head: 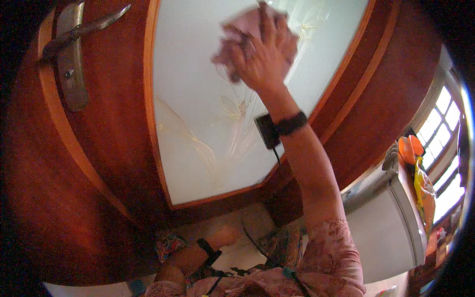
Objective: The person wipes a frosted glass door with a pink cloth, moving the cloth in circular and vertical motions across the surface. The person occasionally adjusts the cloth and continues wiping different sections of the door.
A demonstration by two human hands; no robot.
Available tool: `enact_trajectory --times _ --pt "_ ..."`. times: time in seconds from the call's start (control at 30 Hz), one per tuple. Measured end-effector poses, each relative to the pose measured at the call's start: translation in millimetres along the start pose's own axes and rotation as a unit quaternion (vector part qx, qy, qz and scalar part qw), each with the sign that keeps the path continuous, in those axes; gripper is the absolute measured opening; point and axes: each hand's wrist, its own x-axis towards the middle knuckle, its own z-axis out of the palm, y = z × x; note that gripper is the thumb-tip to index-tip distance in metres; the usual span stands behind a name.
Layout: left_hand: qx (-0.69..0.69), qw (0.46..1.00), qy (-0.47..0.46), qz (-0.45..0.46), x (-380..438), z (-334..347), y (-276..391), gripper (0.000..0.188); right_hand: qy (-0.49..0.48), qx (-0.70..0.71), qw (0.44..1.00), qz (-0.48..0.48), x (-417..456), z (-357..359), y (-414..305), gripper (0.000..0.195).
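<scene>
My right hand [259, 63] is spread over a crumpled pink cloth [246, 20], pressing it against the upper part of a frosted glass panel [185, 74]. Hand and cloth are slightly blurred. Etched flowers and leaves decorate the glass, which sits in a reddish-brown wooden door [115, 111]. On my right wrist is a dark band with a small black box [267, 131] and a cable beside it. Low in the view, my left hand [226, 235] hangs near my body, a black strap on its wrist; its fingers are dim and hard to make out.
A metal lever handle [100, 24] on a long plate [72, 85] juts from the door at upper left. At right stands a white appliance [382, 230], with an orange object [411, 148] and a yellow plastic bag [424, 189] near its top. Beyond is a bright paned window [441, 126].
</scene>
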Motion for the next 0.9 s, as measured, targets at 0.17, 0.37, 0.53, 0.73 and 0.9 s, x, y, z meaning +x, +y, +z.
enact_trajectory --times 0.17,0.37,0.53,0.73,0.9 --pt "0.007 0.974 -0.183 -0.13 9.2 -23.8 3.0 0.021 0.01 0.016 0.999 -0.034 19.3 10.7 -72.2 0.066" --pt "-0.08 0.989 -0.062 -0.107 -1.4 10.1 -7.0 0.028 -0.234 0.095 0.931 -0.262 -174.1 12.2 -102.1 0.078" --pt "-0.059 0.994 0.072 -0.062 -4.4 53.6 -46.9 0.029 -0.269 0.13 0.899 -0.321 -135.5 8.5 -81.4 0.076" --pt "-0.022 0.986 -0.127 -0.108 1.3 -54.8 18.5 0.022 -0.034 -0.02 0.997 -0.07 -21.9 -9.7 22.3 0.064" --pt "0.012 0.979 -0.153 -0.138 9.6 -56.9 7.6 0.021 0.079 -0.005 0.996 0.049 -6.7 -1.0 28.0 0.062"
